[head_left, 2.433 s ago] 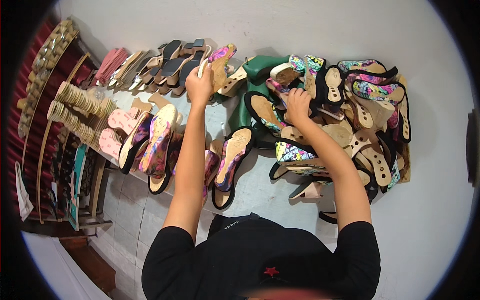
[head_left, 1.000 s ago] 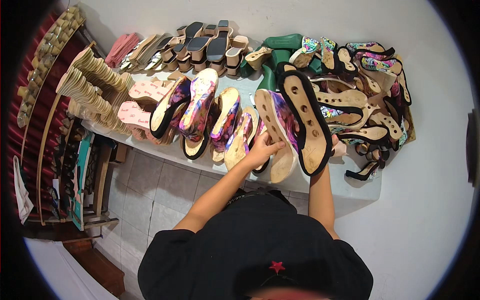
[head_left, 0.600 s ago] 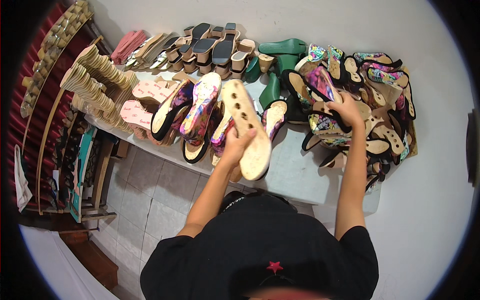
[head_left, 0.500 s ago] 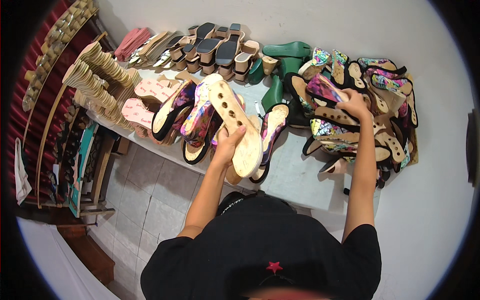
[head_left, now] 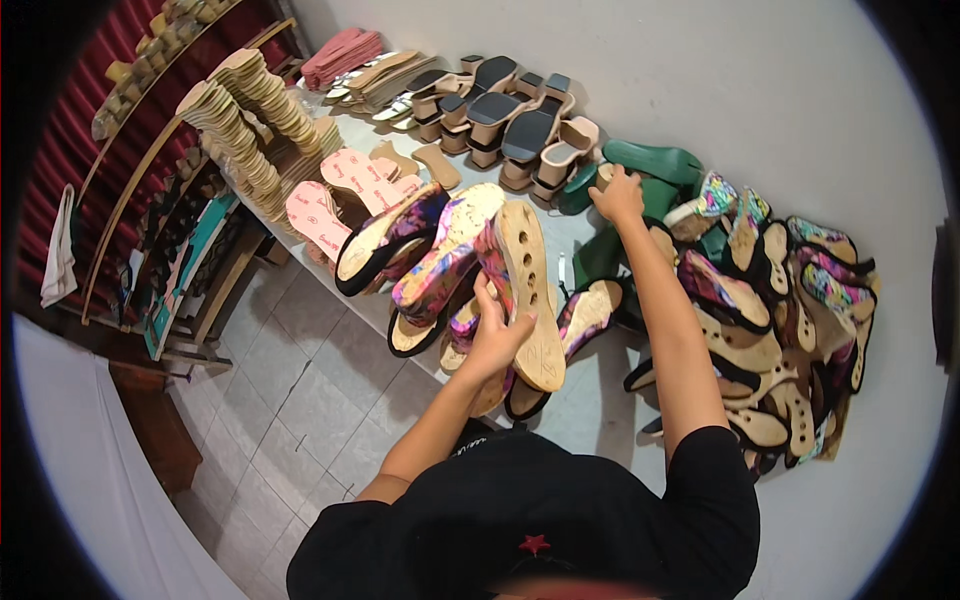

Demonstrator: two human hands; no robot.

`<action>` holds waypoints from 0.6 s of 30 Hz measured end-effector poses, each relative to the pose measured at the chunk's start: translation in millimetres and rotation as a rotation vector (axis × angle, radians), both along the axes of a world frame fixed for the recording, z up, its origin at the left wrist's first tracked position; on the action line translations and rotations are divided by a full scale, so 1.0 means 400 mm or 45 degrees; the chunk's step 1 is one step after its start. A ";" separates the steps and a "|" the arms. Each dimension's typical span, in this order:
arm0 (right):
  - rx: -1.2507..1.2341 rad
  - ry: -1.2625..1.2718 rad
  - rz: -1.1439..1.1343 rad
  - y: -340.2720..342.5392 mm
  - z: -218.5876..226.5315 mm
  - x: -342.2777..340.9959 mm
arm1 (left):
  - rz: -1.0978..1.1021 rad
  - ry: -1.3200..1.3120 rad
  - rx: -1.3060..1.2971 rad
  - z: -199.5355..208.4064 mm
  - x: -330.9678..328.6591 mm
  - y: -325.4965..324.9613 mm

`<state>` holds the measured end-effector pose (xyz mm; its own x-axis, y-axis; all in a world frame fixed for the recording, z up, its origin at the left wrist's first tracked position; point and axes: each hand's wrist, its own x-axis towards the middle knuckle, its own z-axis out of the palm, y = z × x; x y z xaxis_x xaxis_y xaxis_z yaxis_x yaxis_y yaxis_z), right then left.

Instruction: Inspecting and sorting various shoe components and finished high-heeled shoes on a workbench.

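My left hand [head_left: 492, 335] grips a wedge sandal [head_left: 530, 290] near its middle, fingers on its multicoloured side. The beige sole with a row of dark holes faces up and to the right. Other multicoloured wedge sandals [head_left: 388, 240] with black edging lie close behind and to the left of it. Reaching far across the table, my right hand [head_left: 620, 200] has its fingers closed around a small tan piece [head_left: 605, 173], mostly covered by the fingers. Green shoe lasts [head_left: 655, 158] surround that hand.
More wedge sandals [head_left: 725, 288] crowd the table's right side. Beige block-heel sandals [head_left: 492, 108] with dark soles line the wall. Stacked insoles [head_left: 222, 125], pink printed insoles [head_left: 322, 215] and pink pieces [head_left: 342, 55] sit at left. A rack [head_left: 190, 270] stands beyond the table's left end.
My right hand has let go of a multicoloured wedge sandal in the right-hand pile and moved left and away to the green lasts. My left hand still holds its sandal, now turned more edge-on.
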<state>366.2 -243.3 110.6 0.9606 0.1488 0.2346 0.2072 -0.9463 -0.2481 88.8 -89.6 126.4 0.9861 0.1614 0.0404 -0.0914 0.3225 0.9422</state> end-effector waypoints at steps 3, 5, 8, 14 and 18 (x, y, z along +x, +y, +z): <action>0.243 0.382 -0.617 0.065 -0.024 0.051 | 0.020 -0.014 -0.013 0.005 0.004 0.010; 0.213 0.273 -0.634 0.090 -0.034 0.060 | -0.039 0.028 -0.151 0.017 0.003 0.014; 0.302 0.139 -0.616 0.071 -0.085 0.097 | -0.136 0.053 -0.203 0.026 -0.008 0.018; 0.420 -0.011 -0.657 0.048 -0.041 0.081 | -0.292 0.024 -0.576 0.009 -0.038 0.031; 0.456 -0.340 -0.691 0.012 0.062 0.013 | -0.292 -0.013 -0.333 0.041 -0.040 0.031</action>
<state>371.4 -238.6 135.4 0.7802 -0.4656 0.4177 -0.1737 -0.8028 -0.5704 72.9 -77.1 142.7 0.9976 -0.0583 0.0372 0.0024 0.5665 0.8241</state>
